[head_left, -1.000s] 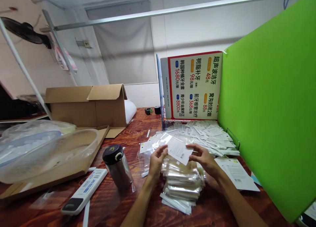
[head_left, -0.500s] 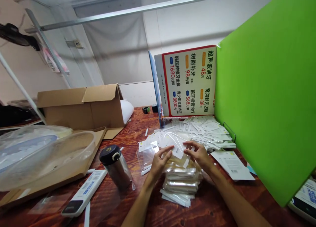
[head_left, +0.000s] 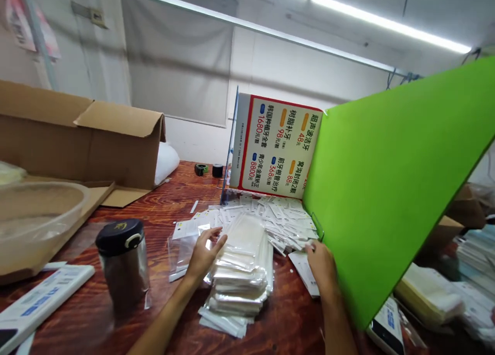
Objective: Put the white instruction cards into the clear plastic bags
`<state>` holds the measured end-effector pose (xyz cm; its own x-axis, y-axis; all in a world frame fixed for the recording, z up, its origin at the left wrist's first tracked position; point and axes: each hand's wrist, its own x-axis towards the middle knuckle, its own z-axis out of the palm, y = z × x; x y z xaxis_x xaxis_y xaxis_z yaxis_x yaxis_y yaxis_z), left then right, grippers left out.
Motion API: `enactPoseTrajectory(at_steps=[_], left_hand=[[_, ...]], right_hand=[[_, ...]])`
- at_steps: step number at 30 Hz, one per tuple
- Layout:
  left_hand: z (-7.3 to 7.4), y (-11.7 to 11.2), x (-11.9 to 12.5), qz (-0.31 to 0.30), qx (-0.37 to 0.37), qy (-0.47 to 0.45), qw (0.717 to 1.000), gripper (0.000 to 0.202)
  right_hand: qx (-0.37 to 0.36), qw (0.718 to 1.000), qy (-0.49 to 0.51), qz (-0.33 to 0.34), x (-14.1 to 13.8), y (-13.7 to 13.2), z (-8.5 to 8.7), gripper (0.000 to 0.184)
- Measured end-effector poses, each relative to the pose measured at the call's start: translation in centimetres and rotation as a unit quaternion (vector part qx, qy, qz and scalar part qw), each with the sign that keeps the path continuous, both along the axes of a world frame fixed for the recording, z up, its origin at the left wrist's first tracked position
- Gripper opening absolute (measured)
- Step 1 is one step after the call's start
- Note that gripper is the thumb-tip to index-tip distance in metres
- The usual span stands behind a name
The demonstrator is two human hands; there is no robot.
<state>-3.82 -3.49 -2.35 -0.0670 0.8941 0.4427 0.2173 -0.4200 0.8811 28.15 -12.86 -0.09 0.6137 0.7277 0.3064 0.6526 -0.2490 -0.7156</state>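
A tall stack of clear plastic bags (head_left: 243, 272) stands on the table in front of me. At its left edge is my left hand (head_left: 204, 254), thumb and fingers apart with nothing held. My right hand (head_left: 322, 259) is right of the stack, its fingers curled at the edge of some white printed cards (head_left: 303, 271). Its fingertips are partly hidden, so what they grip does not show. Behind the stack spreads a heap of white card slips (head_left: 284, 218). A loose clear bag (head_left: 180, 254) lies left of my left hand.
A green panel (head_left: 379, 190) rises close to my right hand, joined to a printed sign board (head_left: 276, 146). On the left stand a dark-lidded bottle (head_left: 121, 262), a white elongated box (head_left: 46, 298), a translucent tub (head_left: 42, 226) and a cardboard box (head_left: 77, 138).
My hands have parted from the small white card and bag they held over the stack. My right hand moved right to the cards; my left opened beside the stack. The view turned right.
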Motion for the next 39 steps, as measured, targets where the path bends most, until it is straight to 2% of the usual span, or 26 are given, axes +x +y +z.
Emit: enactPoseTrajectory(at_steps=[3,6,9,13,16,21,24,27,30,35,39], left_hand=[[-0.7,0.5,0.0,0.007,-0.064,-0.039,0.997,0.054],[-1.0,0.6,0.0,-0.020,-0.101,-0.090,0.991,0.050],[-0.9,0.6,-0.1,-0.030,-0.113,-0.149,0.982,0.045],[-0.5,0.4,-0.2,-0.033,-0.121,-0.196,0.973,0.039],[-0.3,0.4,-0.1,-0.041,-0.128,-0.211,0.968,0.035],[-0.3,0.6,-0.1,-0.011,-0.103,-0.221,0.970,0.031],[-0.5,0.5,-0.2,-0.011,-0.122,-0.239,0.963,0.033],[-0.6,0.5,-0.3,-0.033,-0.145,-0.241,0.959,0.040],[-0.8,0.6,-0.3,-0.039,-0.131,-0.236,0.962,0.046],[-1.0,0.8,0.0,-0.032,-0.136,-0.243,0.960,0.055],[-1.5,1.1,0.2,-0.003,-0.144,-0.224,0.964,0.059]], right_hand=[[-0.117,0.991,-0.059,-0.035,1.4,-4.0,-1.7,0.022],[-0.256,0.953,-0.154,-0.059,1.2,-6.1,-3.3,0.039],[-0.300,0.929,-0.199,-0.086,-0.2,-6.9,-3.0,0.055],[-0.309,0.926,-0.194,-0.097,-1.6,-7.8,-1.4,0.059],[-0.295,0.927,-0.207,-0.103,-0.9,-8.1,-0.7,0.052],[-0.208,0.966,-0.127,-0.090,1.2,-6.8,0.6,0.025],[-0.140,0.983,-0.074,-0.094,1.3,-5.8,2.3,0.027],[-0.126,0.984,-0.054,-0.116,1.3,-5.0,3.4,0.031],[-0.160,0.977,-0.069,-0.126,1.7,-4.8,3.0,0.029],[-0.259,0.950,-0.129,-0.115,1.3,-5.7,0.9,0.037],[-0.282,0.934,-0.179,-0.125,0.0,-6.5,0.9,0.043]])
